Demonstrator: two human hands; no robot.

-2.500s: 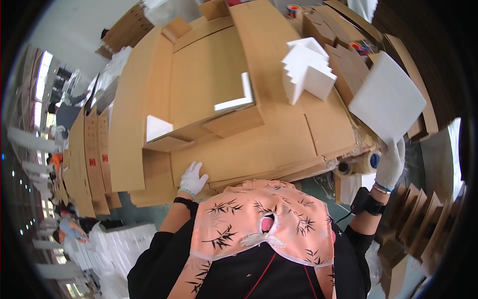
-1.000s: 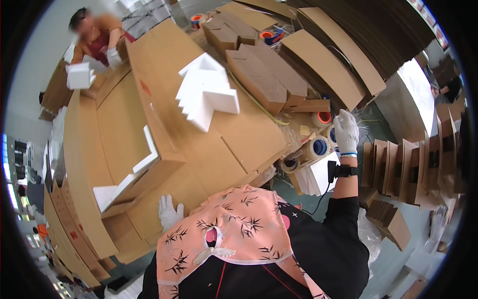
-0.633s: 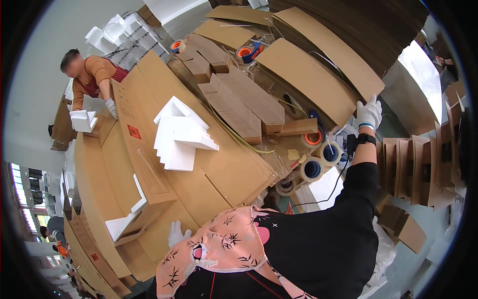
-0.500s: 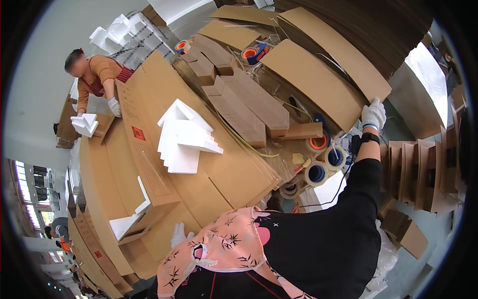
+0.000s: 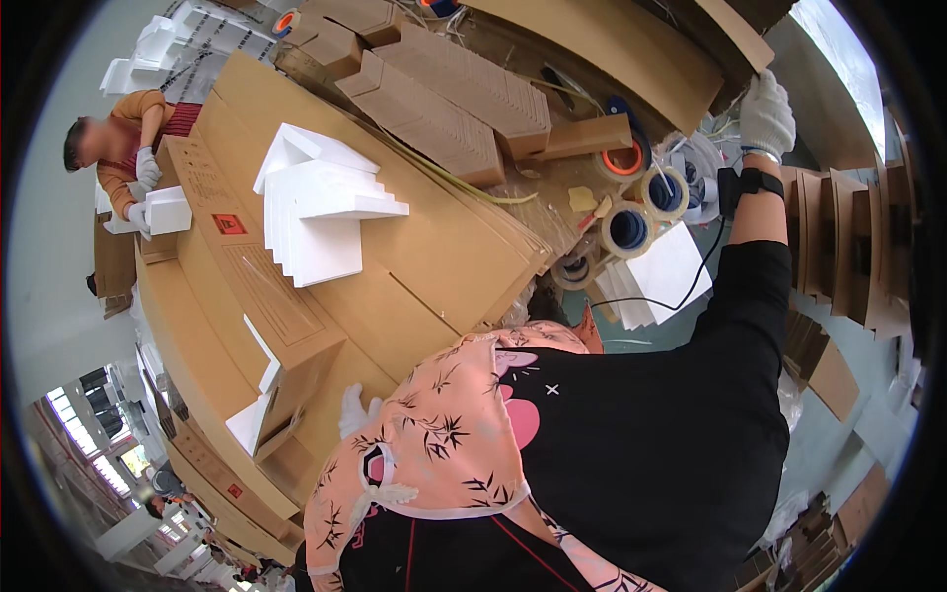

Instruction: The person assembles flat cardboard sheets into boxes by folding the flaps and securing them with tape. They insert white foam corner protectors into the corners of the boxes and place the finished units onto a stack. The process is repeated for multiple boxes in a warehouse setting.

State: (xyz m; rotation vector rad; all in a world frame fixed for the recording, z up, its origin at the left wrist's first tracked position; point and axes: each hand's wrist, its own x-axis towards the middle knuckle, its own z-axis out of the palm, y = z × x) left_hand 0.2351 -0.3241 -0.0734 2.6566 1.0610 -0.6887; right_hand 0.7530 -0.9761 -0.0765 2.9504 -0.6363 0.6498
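Observation:
My right hand (image 5: pixel 767 120), in a white knit glove, reaches out to the far right. Its fingers are closed on the end of a long brown cardboard sheet (image 5: pixel 728 28). My left hand (image 5: pixel 357 410), also gloved, is low on the flattened cardboard (image 5: pixel 444 296), fingers apart and apparently empty. The pink patterned cloth (image 5: pixel 444 424) on my front hides part of it. Nearby stands a long carton (image 5: pixel 247 266) with white foam corner pieces (image 5: pixel 258 400) at its near end. Stacked white foam angle pieces (image 5: pixel 316 217) lie on the cardboard.
Across the table a co-worker (image 5: pixel 133 148) has gloved hands at a white foam piece (image 5: pixel 170 209). Brown cardboard angle strips (image 5: pixel 424 113) lie in stacks at the back. Tape rolls (image 5: pixel 626 229), an orange-and-blue tape dispenser (image 5: pixel 621 153) and a black cable (image 5: pixel 659 304) are right of centre.
My view has shifted, so the table sits higher and further left. My right hand stays on the cardboard sheet's end. The co-worker's hand has left the carton's edge and joined the other at the foam.

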